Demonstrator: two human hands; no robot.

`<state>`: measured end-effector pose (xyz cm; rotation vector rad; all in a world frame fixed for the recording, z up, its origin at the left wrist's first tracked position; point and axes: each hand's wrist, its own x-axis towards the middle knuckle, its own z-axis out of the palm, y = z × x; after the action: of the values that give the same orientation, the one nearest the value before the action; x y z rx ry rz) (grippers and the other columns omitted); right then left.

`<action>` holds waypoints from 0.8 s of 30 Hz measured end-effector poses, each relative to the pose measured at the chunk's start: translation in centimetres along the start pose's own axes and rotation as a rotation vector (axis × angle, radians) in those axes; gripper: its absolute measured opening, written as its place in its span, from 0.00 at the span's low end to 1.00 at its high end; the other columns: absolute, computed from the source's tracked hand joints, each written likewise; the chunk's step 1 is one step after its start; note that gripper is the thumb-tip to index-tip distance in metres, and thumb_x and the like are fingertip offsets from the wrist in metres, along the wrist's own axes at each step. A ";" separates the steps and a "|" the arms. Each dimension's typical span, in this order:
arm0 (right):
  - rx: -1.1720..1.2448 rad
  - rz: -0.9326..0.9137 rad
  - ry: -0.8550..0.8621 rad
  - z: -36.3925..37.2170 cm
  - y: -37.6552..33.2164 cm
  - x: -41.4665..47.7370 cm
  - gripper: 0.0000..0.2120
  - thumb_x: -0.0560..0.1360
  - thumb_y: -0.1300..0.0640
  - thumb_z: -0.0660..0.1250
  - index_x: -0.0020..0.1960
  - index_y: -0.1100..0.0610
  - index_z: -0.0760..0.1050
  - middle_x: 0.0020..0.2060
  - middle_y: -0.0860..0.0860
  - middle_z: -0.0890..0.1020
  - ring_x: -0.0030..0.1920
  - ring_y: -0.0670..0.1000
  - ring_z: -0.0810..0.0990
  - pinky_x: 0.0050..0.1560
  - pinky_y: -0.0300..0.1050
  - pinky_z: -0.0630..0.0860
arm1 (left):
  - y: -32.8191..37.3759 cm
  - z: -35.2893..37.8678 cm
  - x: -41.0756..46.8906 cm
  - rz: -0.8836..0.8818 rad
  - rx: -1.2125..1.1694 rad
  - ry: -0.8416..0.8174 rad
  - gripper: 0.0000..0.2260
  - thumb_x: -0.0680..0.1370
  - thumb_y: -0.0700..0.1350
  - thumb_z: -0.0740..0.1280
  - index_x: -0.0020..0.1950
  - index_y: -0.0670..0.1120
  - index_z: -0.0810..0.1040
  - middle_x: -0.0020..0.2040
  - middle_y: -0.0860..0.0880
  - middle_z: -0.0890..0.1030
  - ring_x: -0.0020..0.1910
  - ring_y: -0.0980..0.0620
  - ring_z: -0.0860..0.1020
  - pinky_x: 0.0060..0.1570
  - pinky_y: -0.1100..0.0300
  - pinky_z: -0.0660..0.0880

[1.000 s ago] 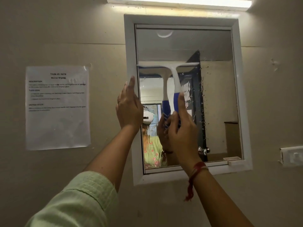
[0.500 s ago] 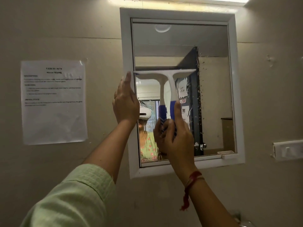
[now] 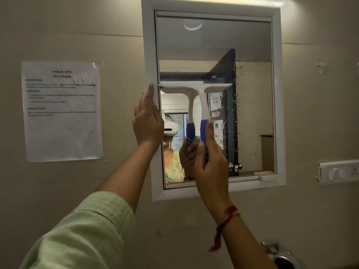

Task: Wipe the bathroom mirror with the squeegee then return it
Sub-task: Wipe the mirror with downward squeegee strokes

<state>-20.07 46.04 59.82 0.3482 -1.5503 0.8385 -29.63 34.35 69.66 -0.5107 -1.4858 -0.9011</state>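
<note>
A white-framed mirror [image 3: 252, 113] hangs on the beige wall. The squeegee [image 3: 203, 101] has a white blade and neck and a blue grip; its blade lies flat on the left half of the glass at about mid-height. My right hand [image 3: 210, 164] is shut on the blue grip, index finger stretched up along it. My left hand [image 3: 148, 121] rests flat, fingers together, on the mirror's left frame beside the blade's end. Dark specks and droplets [image 3: 236, 105] run down the glass right of the blade.
A printed paper sheet [image 3: 62, 111] is taped to the wall left of the mirror. A white switch plate [image 3: 339, 171] sits on the right. A small white ledge [image 3: 267, 177] juts from the frame's lower right. A metal fitting [image 3: 279, 255] shows at bottom right.
The squeegee has slid down the glass from the upper part to about mid-height. My left hand has stayed on the frame. The view has tilted downward.
</note>
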 end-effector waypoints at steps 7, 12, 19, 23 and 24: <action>0.006 0.007 -0.001 0.4 0.4 -1.6 0.26 0.79 0.49 0.50 0.75 0.49 0.50 0.44 0.52 0.74 0.36 0.43 0.72 0.36 0.34 0.73 | 0.0 0.0 -0.3 -0.011 0.020 0.018 0.20 0.81 0.44 0.52 0.73 0.51 0.60 0.69 0.45 0.71 0.66 0.45 0.71 0.63 0.41 0.66; 0.023 -0.010 0.021 0.7 0.3 0.9 0.25 0.80 0.53 0.53 0.75 0.48 0.49 0.42 0.50 0.74 0.37 0.42 0.73 0.39 0.34 0.73 | 0.0 -0.1 -0.6 -0.017 0.021 0.027 0.20 0.80 0.45 0.51 0.73 0.51 0.61 0.69 0.46 0.71 0.66 0.46 0.70 0.63 0.44 0.66; 0.018 0.025 -0.023 0.4 1.2 -4.4 0.26 0.79 0.51 0.51 0.74 0.44 0.47 0.45 0.52 0.74 0.36 0.45 0.74 0.36 0.41 0.77 | -0.1 -0.2 -0.8 -0.017 0.028 0.019 0.20 0.80 0.45 0.51 0.74 0.51 0.60 0.69 0.46 0.71 0.66 0.46 0.70 0.63 0.43 0.67; 0.060 0.012 0.010 0.4 0.4 -1.2 0.25 0.80 0.51 0.52 0.74 0.45 0.50 0.42 0.47 0.74 0.37 0.42 0.74 0.38 0.37 0.76 | 0.0 -0.1 -0.9 -0.012 0.046 0.012 0.20 0.81 0.44 0.52 0.74 0.51 0.60 0.69 0.46 0.71 0.66 0.45 0.70 0.62 0.42 0.67; 0.065 0.008 0.021 0.4 0.2 -0.2 0.24 0.80 0.52 0.53 0.74 0.46 0.50 0.41 0.48 0.75 0.37 0.42 0.74 0.38 0.37 0.76 | 0.1 -0.1 -0.9 -0.015 0.041 0.017 0.20 0.81 0.44 0.52 0.73 0.50 0.60 0.69 0.45 0.71 0.66 0.45 0.70 0.62 0.42 0.67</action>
<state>-20.45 45.82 59.65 0.3800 -1.5081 0.8978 -29.35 34.47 68.80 -0.4616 -1.4908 -0.8831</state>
